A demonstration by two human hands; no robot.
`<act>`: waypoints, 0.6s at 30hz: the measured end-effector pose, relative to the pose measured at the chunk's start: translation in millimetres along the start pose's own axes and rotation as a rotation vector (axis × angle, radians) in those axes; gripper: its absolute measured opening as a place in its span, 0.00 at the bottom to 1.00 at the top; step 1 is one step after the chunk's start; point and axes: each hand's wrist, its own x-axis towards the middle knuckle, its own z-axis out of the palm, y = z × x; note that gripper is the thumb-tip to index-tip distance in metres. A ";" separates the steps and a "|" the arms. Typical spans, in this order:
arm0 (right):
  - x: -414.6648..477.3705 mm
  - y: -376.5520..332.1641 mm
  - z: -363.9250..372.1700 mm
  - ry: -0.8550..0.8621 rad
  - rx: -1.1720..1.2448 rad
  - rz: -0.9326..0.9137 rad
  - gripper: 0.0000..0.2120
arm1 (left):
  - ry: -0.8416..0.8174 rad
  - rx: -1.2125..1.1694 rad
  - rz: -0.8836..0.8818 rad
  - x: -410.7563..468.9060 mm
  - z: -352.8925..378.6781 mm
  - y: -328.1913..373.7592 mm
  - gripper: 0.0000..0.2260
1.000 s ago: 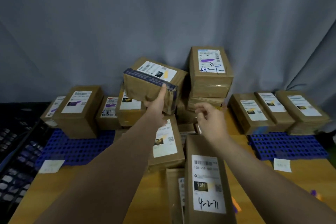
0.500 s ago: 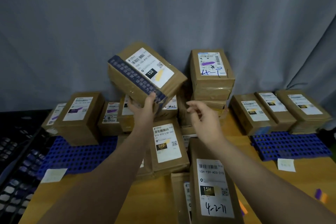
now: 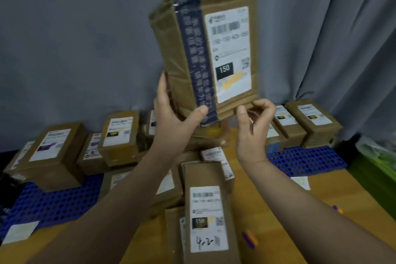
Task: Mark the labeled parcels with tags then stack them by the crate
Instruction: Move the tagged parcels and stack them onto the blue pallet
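The parcel point(image 3: 214, 49) stands upright in the air over the surface point(image 3: 334, 184), the left grip point(image 3: 171, 113) pinching its bottom corner. The right grip point(image 3: 252, 122) curls beside it, hold unclear. Gripped so low, it could topple onto the boxes point(image 3: 120, 135) below.

Only the person's hands and forearms are in view. The left hand point(image 3: 171, 122) and the right hand point(image 3: 250, 135) are bare, and the nails that show on the two thumbs are short and plain. The left forearm point(image 3: 128, 188) and the right forearm point(image 3: 300, 195) are slim and smooth, uncovered from the wrist down to the lower edge of the view. Slight blur softens their outlines.
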 end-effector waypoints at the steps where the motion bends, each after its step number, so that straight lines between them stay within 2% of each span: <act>1: 8.7 5.3 -12.9 0.017 0.006 0.023 0.15 | -0.010 0.041 0.024 0.2 16.2 2.3 0.43; 4: 36.4 23.5 -56.6 0.042 0.028 0.063 0.12 | -0.021 0.182 0.077 -0.4 71.1 8.6 0.46; 7: 65.6 48.9 -108.7 0.024 0.131 0.194 0.13 | -0.040 0.201 0.014 -2.1 139.1 6.4 0.44; 9: 83.6 69.9 -147.5 -0.027 0.155 0.298 0.17 | -0.025 0.105 -0.114 -3.3 182.6 -2.5 0.39; 12: 107.1 96.3 -200.6 -0.151 0.099 0.459 0.26 | 0.013 -0.174 -0.425 -6.9 238.0 -10.9 0.29; 15: 125.0 123.5 -231.5 -0.301 0.167 0.671 0.24 | 0.042 -0.244 -0.593 -11.7 280.5 -17.7 0.22; 18: 141.4 145.9 -255.4 -0.391 0.167 0.792 0.42 | 0.035 -0.218 -0.657 -5.3 315.3 -26.3 0.19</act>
